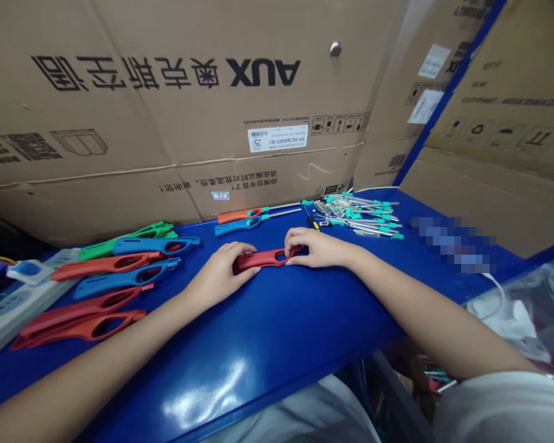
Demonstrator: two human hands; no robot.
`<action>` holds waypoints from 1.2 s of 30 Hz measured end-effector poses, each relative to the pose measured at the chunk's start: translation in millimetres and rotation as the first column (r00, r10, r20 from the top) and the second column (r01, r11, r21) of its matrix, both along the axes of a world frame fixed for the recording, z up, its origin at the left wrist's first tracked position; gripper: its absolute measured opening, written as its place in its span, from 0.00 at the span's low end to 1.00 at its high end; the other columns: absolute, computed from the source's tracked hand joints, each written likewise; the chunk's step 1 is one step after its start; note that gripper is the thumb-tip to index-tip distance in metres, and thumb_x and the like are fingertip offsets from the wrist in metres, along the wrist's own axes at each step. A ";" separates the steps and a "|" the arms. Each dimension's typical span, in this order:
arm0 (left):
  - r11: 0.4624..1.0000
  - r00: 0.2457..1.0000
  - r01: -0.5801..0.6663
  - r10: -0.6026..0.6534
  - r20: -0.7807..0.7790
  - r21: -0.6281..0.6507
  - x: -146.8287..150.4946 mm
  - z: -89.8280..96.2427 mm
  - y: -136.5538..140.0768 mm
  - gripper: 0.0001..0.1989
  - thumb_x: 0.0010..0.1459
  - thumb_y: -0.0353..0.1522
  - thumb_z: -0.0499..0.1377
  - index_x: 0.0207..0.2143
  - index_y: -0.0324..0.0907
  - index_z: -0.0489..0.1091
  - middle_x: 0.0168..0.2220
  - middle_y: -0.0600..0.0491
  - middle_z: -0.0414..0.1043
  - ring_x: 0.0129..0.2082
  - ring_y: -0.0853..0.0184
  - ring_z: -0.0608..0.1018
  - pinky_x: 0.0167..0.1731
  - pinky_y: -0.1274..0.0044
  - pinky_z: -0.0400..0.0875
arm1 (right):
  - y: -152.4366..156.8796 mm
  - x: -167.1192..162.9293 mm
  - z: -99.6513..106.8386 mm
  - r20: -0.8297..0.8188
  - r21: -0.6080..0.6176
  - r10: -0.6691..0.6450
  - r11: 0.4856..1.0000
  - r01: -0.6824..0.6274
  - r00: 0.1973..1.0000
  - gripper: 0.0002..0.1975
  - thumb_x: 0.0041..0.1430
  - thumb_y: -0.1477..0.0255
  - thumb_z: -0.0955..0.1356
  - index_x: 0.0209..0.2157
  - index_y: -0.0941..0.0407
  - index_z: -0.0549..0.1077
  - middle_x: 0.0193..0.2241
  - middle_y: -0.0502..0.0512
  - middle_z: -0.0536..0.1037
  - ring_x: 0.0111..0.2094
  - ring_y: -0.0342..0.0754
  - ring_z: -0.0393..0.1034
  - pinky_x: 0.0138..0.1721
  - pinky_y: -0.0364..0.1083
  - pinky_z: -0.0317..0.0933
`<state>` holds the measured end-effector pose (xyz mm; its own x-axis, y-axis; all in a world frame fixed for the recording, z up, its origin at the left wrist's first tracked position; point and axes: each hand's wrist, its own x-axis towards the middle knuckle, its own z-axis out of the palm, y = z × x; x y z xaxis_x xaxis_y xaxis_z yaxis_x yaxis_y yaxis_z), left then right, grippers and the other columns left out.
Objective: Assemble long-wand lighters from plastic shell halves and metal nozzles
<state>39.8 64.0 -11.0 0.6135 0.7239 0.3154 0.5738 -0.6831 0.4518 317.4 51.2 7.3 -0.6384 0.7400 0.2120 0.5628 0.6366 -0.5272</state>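
A red lighter handle shell lies level just above or on the blue table, stretched between my two hands. My left hand is closed on its wide end, thumb in front and fingers behind. Around the end with the trigger opening, my right hand is closed, fingertips pinching near the hole. Behind them rest two assembled long-nosed lighters, one orange and one blue, their metal tubes pointing right. A pile of metal lighter tubes with teal parts lies past my right hand.
Several handle shells in red, blue, orange and green lie at left beside a white power strip. A yellow-black screwdriver lies by the tubes. Cardboard walls the table's back. A blurred-out object with a white cable is at right.
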 end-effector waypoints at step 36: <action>0.999 0.994 -0.017 0.021 0.110 -0.037 -4.0 -10.2 -1.4 0.22 0.60 0.41 0.61 0.54 0.40 0.71 0.49 0.45 0.75 0.49 0.55 0.77 0.52 0.64 0.72 | 8.3 8.4 0.6 -0.242 0.332 -0.349 0.847 0.415 0.905 0.11 0.64 0.65 0.67 0.30 0.55 0.71 0.29 0.53 0.74 0.30 0.46 0.67 0.35 0.47 0.62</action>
<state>35.8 62.6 -21.3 0.5625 0.7471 0.3541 0.5320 -0.6549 0.5367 325.8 59.5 7.9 -0.2517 0.7645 0.5934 0.7267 0.5542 -0.4058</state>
